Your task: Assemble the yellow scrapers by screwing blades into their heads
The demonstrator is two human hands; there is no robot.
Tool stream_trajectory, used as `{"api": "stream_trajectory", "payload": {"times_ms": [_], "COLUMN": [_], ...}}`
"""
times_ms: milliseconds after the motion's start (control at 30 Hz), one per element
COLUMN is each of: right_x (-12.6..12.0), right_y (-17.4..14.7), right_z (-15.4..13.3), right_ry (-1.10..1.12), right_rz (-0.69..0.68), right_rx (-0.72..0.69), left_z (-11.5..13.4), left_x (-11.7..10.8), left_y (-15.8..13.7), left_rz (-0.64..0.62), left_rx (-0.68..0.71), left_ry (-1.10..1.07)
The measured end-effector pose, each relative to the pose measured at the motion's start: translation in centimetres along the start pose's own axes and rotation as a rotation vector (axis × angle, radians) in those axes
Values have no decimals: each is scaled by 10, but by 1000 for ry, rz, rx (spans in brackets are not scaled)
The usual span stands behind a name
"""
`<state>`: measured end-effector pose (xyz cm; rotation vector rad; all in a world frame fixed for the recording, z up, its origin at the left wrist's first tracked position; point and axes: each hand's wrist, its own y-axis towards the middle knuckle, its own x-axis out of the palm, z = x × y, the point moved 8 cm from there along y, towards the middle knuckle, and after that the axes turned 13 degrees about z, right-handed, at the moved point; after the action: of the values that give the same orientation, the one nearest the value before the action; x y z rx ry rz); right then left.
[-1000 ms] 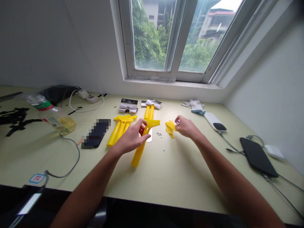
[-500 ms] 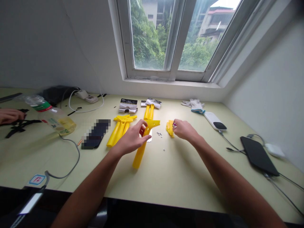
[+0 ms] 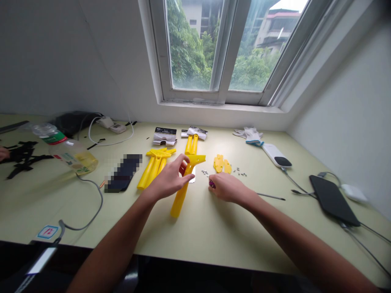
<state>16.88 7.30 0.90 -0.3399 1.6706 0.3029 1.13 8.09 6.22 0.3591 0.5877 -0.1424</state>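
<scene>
My left hand (image 3: 171, 175) is closed round the neck of a yellow T-shaped plastic scraper handle (image 3: 180, 199), its grip slanting down toward me. My right hand (image 3: 226, 187) is in a fist over the table. A purple end shows at its thumb side, and a thin grey shaft (image 3: 271, 197) with a dark tip comes out past the wrist, like a screwdriver held along the palm. Beyond it lie small nuts (image 3: 205, 173), yellow cover pieces (image 3: 218, 162) and several small screws (image 3: 240, 173). A white card or blade (image 3: 192, 179) is partly hidden by the left hand.
More yellow handles (image 3: 155, 167) lie left, beside a dark phone (image 3: 125, 175). Behind are black-and-white packages (image 3: 165, 135), white gloves (image 3: 249, 134) and a power bank (image 3: 276, 155). A tilted bottle (image 3: 70, 150) and another person's hand (image 3: 3, 153) are far left.
My right hand has moved left and toward me, off the yellow cover pieces, uncovering them and the screws. The shaft now shows. My left hand keeps still. The other person's hand has drawn left.
</scene>
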Motion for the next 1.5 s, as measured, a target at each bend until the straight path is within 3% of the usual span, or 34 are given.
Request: {"api": "stream_trajectory", "payload": {"times_ms": [233,367,533,833,1000,1333,1500], "right_x": [-10,-24,-26,-14,-22,-15,-14], "right_y": [21,9,-12,-8,-10,25,31], "right_z": [5,33,63,53,69,97,97], "right_ry": [-40,-59,-55,19,52,146,136], "right_rz": [116,149,85,97,146,-43,-42], "right_rx": [65,124,150,75,102,89,91], "left_z": [-3,-1,0,-18,-23,-23,-25], "left_x": [3,1,-2,5,10,9,6], "left_y": [-1,-1,-1,1,1,3,3], "left_rz": [-9,-6,2,39,32,18,35], "left_rx": [-16,-9,-17,-74,-80,-81,-84], "left_ry": [1,-12,-7,151,212,199,203]}}
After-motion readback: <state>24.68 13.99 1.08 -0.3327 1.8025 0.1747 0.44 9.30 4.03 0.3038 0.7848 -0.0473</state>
